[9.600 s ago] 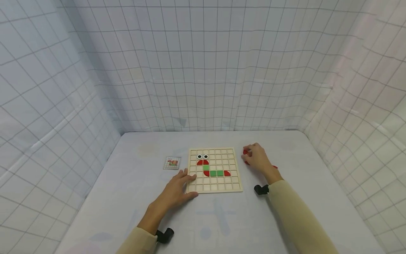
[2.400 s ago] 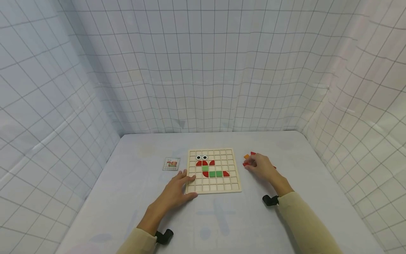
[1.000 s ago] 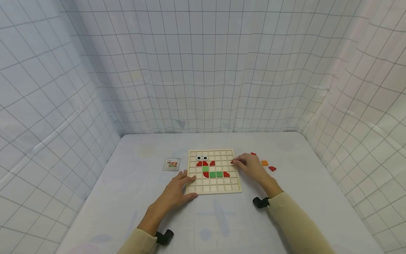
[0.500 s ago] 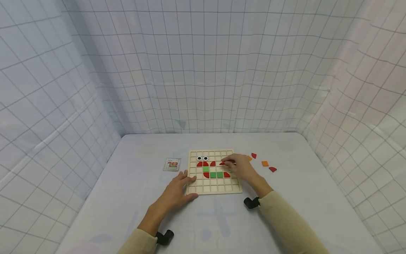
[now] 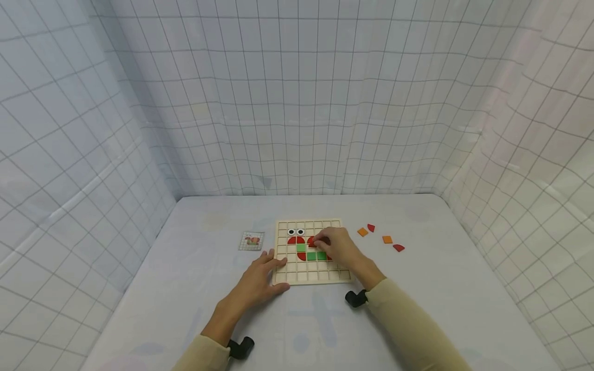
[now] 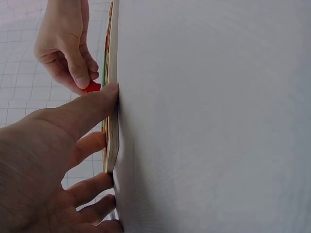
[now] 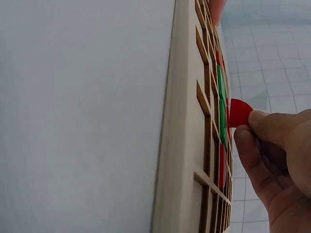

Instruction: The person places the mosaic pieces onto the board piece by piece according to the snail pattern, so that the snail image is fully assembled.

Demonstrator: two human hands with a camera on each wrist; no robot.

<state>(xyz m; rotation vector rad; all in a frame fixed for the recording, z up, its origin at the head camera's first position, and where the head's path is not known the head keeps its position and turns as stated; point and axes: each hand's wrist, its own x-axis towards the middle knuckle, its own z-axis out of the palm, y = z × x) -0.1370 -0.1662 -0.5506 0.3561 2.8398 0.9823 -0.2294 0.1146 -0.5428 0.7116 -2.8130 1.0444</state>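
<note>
A wooden grid board (image 5: 297, 276) lies on the table, bearing two eye tiles (image 5: 296, 232), red quarter-circle tiles and green square tiles (image 5: 311, 256). My left hand (image 5: 257, 281) rests at the board's near left corner, fingers spread along the left side and thumb (image 6: 104, 94) touching the front edge. Above the middle of the board, my right hand (image 5: 343, 248) pinches a red quarter-circle tile (image 7: 239, 112) between thumb and fingers. The held tile is tilted up, close to the green row in the right wrist view. That hand covers part of the board's right half.
Right of the board lie two orange square tiles (image 5: 387, 239) and two red quarter-circle tiles (image 5: 398, 248). A small picture card (image 5: 251, 240) with a coloured figure on a grid lies to the left. Grid-patterned cloth (image 5: 306, 129) encloses the table's back and sides.
A red quarter-circle was added beside the head over the earlier seconds. My right hand then picked up another from the right and carried it left over the board. The left hand stayed put.
</note>
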